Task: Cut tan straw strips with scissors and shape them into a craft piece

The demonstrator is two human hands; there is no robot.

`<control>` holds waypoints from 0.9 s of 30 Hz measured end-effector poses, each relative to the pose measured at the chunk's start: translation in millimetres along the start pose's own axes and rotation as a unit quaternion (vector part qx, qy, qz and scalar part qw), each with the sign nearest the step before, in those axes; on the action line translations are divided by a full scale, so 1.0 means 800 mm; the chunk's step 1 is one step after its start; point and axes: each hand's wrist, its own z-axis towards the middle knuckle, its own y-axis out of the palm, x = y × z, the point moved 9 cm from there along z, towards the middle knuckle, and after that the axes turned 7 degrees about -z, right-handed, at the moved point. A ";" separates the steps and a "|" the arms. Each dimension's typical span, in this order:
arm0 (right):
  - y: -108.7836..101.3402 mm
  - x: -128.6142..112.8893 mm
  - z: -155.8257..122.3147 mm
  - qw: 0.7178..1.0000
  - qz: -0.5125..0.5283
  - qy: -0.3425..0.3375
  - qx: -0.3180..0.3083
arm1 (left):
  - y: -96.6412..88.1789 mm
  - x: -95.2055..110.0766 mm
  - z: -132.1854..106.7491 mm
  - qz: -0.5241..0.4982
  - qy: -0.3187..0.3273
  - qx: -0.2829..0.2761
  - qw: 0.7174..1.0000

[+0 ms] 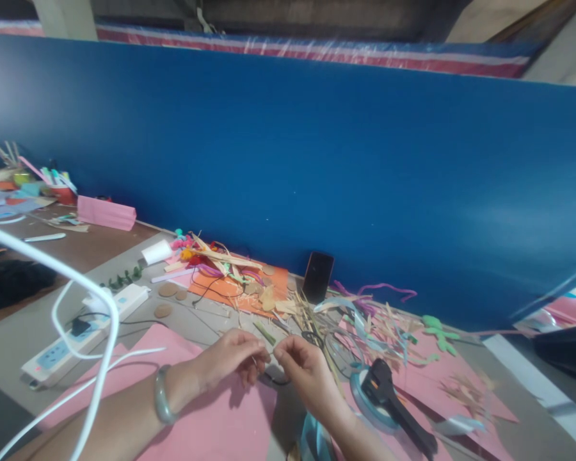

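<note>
My left hand [235, 360] and my right hand [303, 370] meet above a pink paper sheet [221, 416]. Both are pinched, fingertips nearly touching, on a small thin piece between them that I cannot make out. A grey-green bangle [162, 395] sits on my left wrist. A black glue gun [393, 404] lies just right of my right hand, on a roll of light blue tape [365, 397]. Straw strips and ribbon scraps [345, 320] are strewn just beyond my fingers.
A white power strip [84, 333] with white cables [100, 358] lies at left. An orange sheet [249, 288] with craft scraps, a black phone [317, 276] leaning on the blue partition [317, 166], a pink box [106, 213] and green foam shapes [439, 330] surround the work area.
</note>
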 end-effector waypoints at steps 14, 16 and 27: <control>-0.003 0.008 0.002 0.998 0.049 0.024 0.006 | -0.020 -0.003 0.003 -0.007 0.008 0.056 0.998; -0.004 0.007 0.002 0.998 0.049 0.028 0.008 | -0.019 -0.001 0.002 -0.011 0.008 0.060 0.998; -0.009 0.003 0.005 0.998 0.059 0.031 0.015 | -0.023 0.005 -0.001 0.029 0.024 0.079 0.996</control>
